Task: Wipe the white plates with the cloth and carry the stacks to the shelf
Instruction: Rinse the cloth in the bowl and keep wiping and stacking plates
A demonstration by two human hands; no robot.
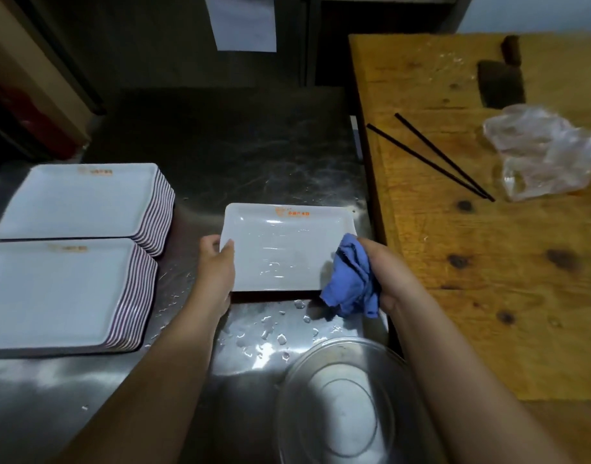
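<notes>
left hand [216, 266] grips white plate [280, 252] (wet); right hand [386, 272] clutches cloth [352, 279].

Both bare forearms reach forward from the bottom edge, the left one angling in from the lower left, the right one from the lower right. The left hand [217, 266] has its thumb laid on top of the plate [280, 249] at its left edge, the fingers curled under the rim, in a closed grip. The right hand [388, 272] is closed around the bunched cloth [351, 279], knuckles turned outward, at the plate's near right corner.
</notes>
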